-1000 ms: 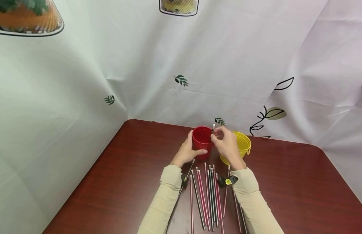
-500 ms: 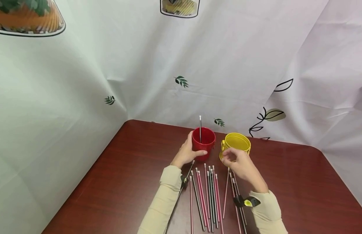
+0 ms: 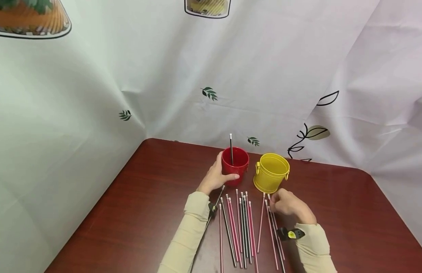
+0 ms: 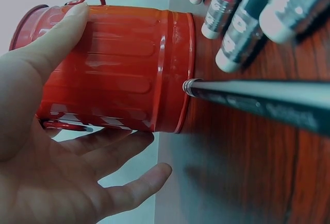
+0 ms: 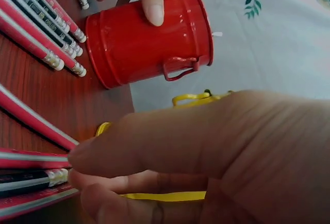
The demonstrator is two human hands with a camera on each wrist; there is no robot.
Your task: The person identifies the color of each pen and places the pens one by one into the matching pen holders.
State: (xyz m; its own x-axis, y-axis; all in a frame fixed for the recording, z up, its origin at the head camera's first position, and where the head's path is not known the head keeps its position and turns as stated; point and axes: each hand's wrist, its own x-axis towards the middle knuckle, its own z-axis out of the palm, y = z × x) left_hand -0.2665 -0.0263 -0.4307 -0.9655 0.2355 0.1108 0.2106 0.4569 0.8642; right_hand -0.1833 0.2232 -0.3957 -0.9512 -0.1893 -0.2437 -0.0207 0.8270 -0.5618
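My left hand (image 3: 214,176) holds the red bucket (image 3: 235,167), its thumb along the near side and its fingers round the far side. Upright in that bucket leans one black pencil (image 3: 231,149) with a white eraser. My right hand (image 3: 288,204) is low over the right-hand group of pencils, in front of the yellow bucket (image 3: 270,178). In the right wrist view its thumb and fingertips are right at the eraser ends of red pencils (image 5: 31,159) and a black pencil (image 5: 31,182); I cannot tell if one is pinched.
Several red and black pencils (image 3: 243,227) lie on the brown table (image 3: 129,212) between the forearms, eraser ends toward the buckets. Another dark pencil (image 4: 258,98) lies beside the left wrist. A white printed cloth (image 3: 177,76) hangs behind the table.
The black pencil, earlier in my right hand at the red bucket's rim, now stands inside it. My right hand has moved back and down to the pencils. The left hand stays on the bucket.
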